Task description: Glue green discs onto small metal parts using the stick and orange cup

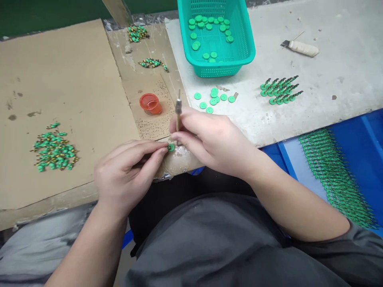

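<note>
My left hand [128, 167] is closed, thumb and forefinger pinching a small green disc [170, 147] at the front edge of the table. Just right of it, my right hand [209, 137] grips a slim upright tool [178, 109] with a wooden-looking shaft and a thin metal end pointing up. The tool's lower end comes down beside the disc, over a shiny smeared patch; whether they touch I cannot tell. Behind the hands stands a small orange cup [150, 103] of clear liquid. Loose green discs [214, 93] with small holes lie beyond my right hand.
A turquoise basket [220, 69] holds more discs. Small green-and-gold figures [55, 149] are heaped at left, with smaller piles [137, 34] at the back. Rows of assembled pieces [281, 91] and a wrapped-handle blade [302, 48] lie at right. A blue tray [363, 159] carries many assembled pieces.
</note>
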Tool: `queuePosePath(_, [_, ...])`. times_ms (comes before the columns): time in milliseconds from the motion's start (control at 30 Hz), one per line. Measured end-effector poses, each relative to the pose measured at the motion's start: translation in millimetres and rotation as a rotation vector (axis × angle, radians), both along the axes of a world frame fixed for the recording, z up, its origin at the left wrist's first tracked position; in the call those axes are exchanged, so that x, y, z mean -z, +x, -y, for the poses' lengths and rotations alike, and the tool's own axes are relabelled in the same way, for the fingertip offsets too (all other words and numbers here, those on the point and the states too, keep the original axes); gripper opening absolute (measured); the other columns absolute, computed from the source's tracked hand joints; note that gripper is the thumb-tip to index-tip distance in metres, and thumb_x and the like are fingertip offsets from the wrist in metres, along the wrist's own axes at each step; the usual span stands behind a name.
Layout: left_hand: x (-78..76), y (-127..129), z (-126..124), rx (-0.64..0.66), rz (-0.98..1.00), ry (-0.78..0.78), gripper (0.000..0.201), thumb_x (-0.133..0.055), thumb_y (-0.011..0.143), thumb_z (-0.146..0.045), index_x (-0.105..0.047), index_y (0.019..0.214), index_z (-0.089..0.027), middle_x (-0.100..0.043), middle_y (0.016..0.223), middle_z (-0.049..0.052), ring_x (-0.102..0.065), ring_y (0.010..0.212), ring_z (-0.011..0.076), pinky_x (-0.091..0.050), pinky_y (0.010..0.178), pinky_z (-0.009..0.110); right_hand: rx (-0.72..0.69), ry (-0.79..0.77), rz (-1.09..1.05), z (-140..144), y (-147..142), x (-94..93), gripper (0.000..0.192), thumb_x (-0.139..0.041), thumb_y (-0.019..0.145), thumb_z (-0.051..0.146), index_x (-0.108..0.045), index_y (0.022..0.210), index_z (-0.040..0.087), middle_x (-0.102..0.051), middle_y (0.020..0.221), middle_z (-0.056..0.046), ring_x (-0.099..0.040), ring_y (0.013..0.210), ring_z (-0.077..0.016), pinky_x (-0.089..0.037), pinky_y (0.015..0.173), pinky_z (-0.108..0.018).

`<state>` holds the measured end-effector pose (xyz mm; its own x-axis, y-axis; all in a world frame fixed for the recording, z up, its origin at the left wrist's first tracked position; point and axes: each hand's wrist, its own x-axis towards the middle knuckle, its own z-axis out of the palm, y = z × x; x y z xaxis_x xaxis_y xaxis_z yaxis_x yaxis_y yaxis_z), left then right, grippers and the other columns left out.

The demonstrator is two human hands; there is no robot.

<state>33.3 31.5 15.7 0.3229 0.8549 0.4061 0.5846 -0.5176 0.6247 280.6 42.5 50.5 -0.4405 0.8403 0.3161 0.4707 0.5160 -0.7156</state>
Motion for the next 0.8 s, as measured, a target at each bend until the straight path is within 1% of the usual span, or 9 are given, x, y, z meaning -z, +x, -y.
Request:
queuePosePath(100, [1.6,-1.2,0.0,0.015,-0.007,0.023,0.016,-0.084,0.101,-0.02,-0.089,0.113,-0.03,-0.09,0.109,-0.002,-0.084,0.098,0.0154,-0.063,0.094,0.026,0.007,-0.074,0.037,-3.2,-7.3,0.7,0.012,-0.058,0.117,0.019,-0.066,0.117,0.028,-0.08,0.126,0.0,-0.08,0.116,-0.0194,-0.062,0.101,-0.028])
queuePosePath(233, [3.0,-0.3,0.1,-0.017,-0.047,0.082,0.013,-0.085,0.101,-0.02,-0.088,0.109,-0.03,-0.089,0.104,-0.004,-0.084,0.095,0.0142,-0.064,0.091,0.025,-0.027,-0.083,0.003,-5.5,-12.0,3.5,0.016,-0.054,0.118,0.018,-0.066,0.127,0.025,-0.079,0.13,0.0,-0.079,0.117,-0.0176,-0.06,0.106,-0.027])
queuePosePath(367, [2.9,0.6,-0.1,-0.013,-0.057,0.102,0.013,-0.085,0.101,-0.019,-0.087,0.107,-0.03,-0.089,0.103,-0.005,-0.085,0.093,0.0142,-0.065,0.089,0.026,-0.042,-0.056,-0.021,-7.1,-13.0,6.5,0.019,-0.056,0.119,0.017,-0.066,0.134,0.021,-0.08,0.129,-0.002,-0.078,0.117,-0.0193,-0.058,0.101,-0.028])
queuePosePath(500, [2.8,1.1,-0.2,-0.006,-0.052,0.096,0.009,-0.085,0.102,-0.019,-0.085,0.105,-0.028,-0.089,0.105,-0.004,-0.085,0.094,0.013,-0.064,0.09,0.025,-0.051,-0.037,-0.005,-8.8,-13.1,6.4,0.027,-0.055,0.119,0.017,-0.062,0.145,0.017,-0.081,0.128,-0.003,-0.079,0.115,-0.0211,-0.056,0.093,-0.029])
queuePosePath(600, [2.9,1.3,0.0,-0.006,-0.05,0.089,0.009,-0.084,0.103,-0.02,-0.085,0.105,-0.028,-0.089,0.105,-0.004,-0.084,0.094,0.0125,-0.064,0.09,0.024,-0.063,-0.047,0.035,-10.3,-13.1,4.7,0.033,-0.053,0.12,0.018,-0.059,0.152,0.016,-0.08,0.131,-0.004,-0.078,0.115,-0.022,-0.056,0.093,-0.03])
queuePosePath(667, [2.6,1.5,0.1,-0.008,-0.046,0.086,0.008,-0.084,0.103,-0.02,-0.085,0.106,-0.028,-0.089,0.105,-0.004,-0.084,0.093,0.0124,-0.064,0.089,0.025,-0.078,-0.056,0.037,-10.8,-12.9,3.5,0.034,-0.053,0.119,0.018,-0.059,0.152,0.018,-0.079,0.135,-0.004,-0.078,0.118,-0.0216,-0.056,0.097,-0.03])
queuePosePath(733, [1.9,1.9,0.1,-0.006,-0.045,0.083,0.008,-0.083,0.103,-0.021,-0.085,0.106,-0.028,-0.089,0.105,-0.004,-0.084,0.093,0.0124,-0.064,0.09,0.025,-0.079,-0.073,0.037,-10.6,-12.8,2.9,0.032,-0.053,0.119,0.019,-0.061,0.15,0.022,-0.08,0.137,-0.003,-0.078,0.12,-0.021,-0.057,0.099,-0.03])
queuePosePath(800, [1.1,2.5,0.0,-0.008,-0.049,0.079,0.008,-0.083,0.104,-0.021,-0.084,0.105,-0.029,-0.089,0.105,-0.004,-0.084,0.094,0.0128,-0.065,0.09,0.026,-0.079,-0.069,0.025,-10.1,-12.7,3.6,0.032,-0.053,0.119,0.018,-0.062,0.15,0.022,-0.08,0.138,-0.003,-0.078,0.122,-0.0208,-0.058,0.099,-0.03])
